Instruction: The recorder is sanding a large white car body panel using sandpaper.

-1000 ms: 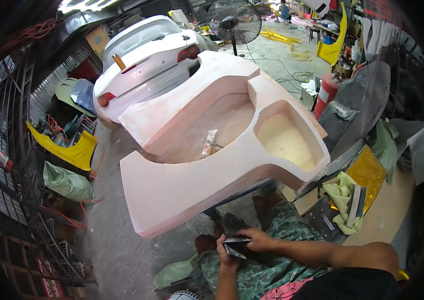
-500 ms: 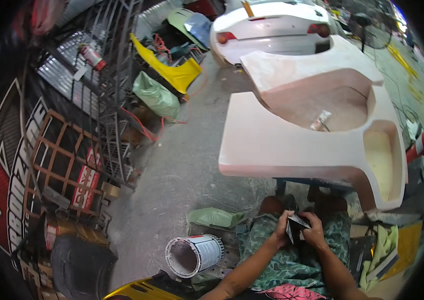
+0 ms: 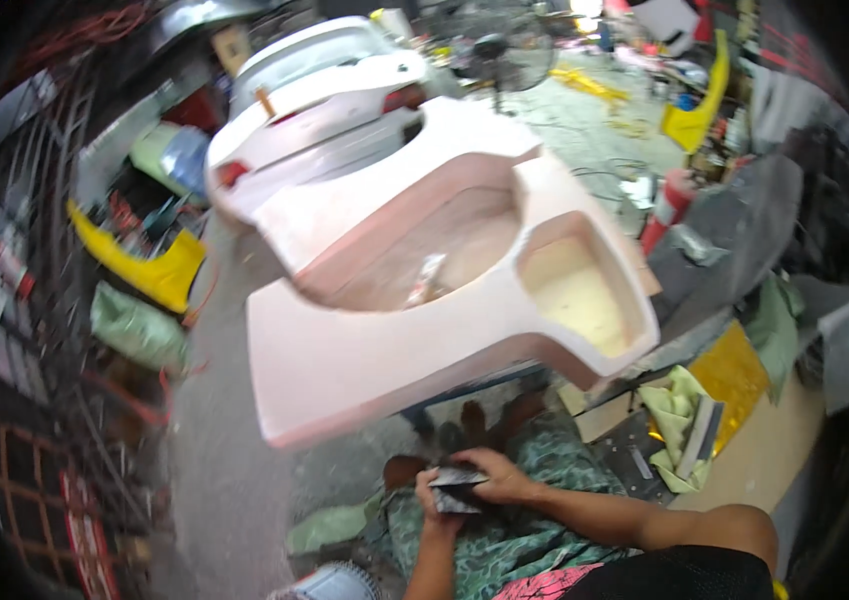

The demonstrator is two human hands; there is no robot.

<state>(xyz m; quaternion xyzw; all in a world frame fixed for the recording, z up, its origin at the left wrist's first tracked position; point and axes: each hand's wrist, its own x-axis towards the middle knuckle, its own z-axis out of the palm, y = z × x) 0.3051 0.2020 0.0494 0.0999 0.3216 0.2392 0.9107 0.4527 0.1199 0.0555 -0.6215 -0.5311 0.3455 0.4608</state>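
Over my lap, my left hand and my right hand are both closed on a dark folded sheet with pale grey patches. It looks like sandpaper, though blur hides its surface. The left fingers grip one edge, while the right fingers pinch the opposite side. Just beyond my knees stands a large pale pink-white moulded body panel, with a broad curved hollow and a smaller recess with a yellowish floor. A small printed packet lies inside the broad hollow.
To my right lie a yellow-green cloth, a sanding block and an amber sheet. A can sits at lower left. Beyond are a white car, yellow panel, green sack, red cylinder and fan.
My view has swung to the right, so the panel and car appear further left and the right-hand bench shows more. Both hands still hold the sheet, now tilted flatter.
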